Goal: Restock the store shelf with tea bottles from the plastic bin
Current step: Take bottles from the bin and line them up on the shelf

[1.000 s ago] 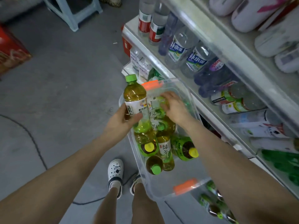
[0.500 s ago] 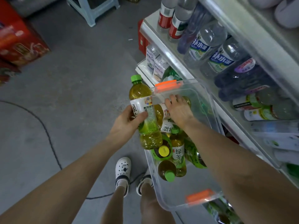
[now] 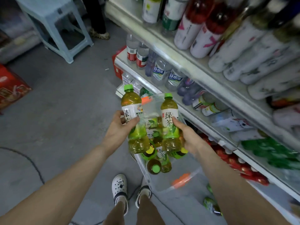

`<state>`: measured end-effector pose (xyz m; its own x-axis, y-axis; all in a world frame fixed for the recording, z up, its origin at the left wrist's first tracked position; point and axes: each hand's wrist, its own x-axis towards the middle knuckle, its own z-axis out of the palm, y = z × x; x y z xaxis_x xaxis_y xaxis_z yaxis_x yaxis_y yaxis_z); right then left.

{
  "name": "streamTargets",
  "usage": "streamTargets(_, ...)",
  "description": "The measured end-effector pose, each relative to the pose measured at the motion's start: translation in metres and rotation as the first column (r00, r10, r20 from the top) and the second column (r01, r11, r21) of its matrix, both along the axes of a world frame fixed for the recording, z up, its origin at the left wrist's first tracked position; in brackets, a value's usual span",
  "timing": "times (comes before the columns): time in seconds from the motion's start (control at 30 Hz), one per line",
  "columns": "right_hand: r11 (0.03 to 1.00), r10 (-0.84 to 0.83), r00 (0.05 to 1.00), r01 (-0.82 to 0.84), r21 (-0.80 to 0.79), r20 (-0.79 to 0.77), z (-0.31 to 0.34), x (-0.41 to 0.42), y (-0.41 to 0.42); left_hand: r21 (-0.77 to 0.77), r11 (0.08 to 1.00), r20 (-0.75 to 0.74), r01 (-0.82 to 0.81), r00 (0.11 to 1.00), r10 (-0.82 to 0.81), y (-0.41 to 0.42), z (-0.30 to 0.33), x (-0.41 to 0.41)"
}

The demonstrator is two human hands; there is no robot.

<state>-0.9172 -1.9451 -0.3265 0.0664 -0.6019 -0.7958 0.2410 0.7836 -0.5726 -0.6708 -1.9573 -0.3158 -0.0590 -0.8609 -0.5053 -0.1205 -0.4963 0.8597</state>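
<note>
Fingers (image 3: 135, 119) of each hand wrap one upright tea bottle (image 3: 169, 122) above the bin (image 3: 186, 174).

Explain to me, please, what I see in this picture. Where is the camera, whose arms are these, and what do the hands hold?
There is no machine here. A person wears one wide-angle camera on the head, and it looks forward and down, so you see that person's own arms, legs and shoes from above.

The left hand holds one green tea bottle upright by its label. The right hand holds a second tea bottle the same way. Both bottles have green caps and are above a clear plastic bin with orange handles, which stands on the grey floor. More tea bottles lie inside it.

On the right is the store shelf, full of water and other drinks. A pale blue stool stands at the upper left.
</note>
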Motion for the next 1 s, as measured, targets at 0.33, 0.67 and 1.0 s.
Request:
streamTargets(0.33, 0.9, -0.239, 0.971, 0.213, -0.381, -0.021, 0.151, -0.002, 0.051, -0.154, 0.939, 0.02, 0.309, 0.951, -0.309, -0.006, 0.114, -0.029)
streamTargets(0.67, 0.687, -0.507, 0.712, -0.007, -0.727, -0.486, 0.308, -0.043, 0.086, -0.492, 0.741, 0.204, 0.458, 0.887, -0.413, -0.01, 0.239, -0.08)
streamTargets(1.0, 0.576, -0.655, 0.48, -0.183, -0.797, -0.583, 0.465, -0.078, 0.112, -0.741, 0.506, 0.216, 0.441, 0.871, -0.442, -0.013, 0.38, -0.14)
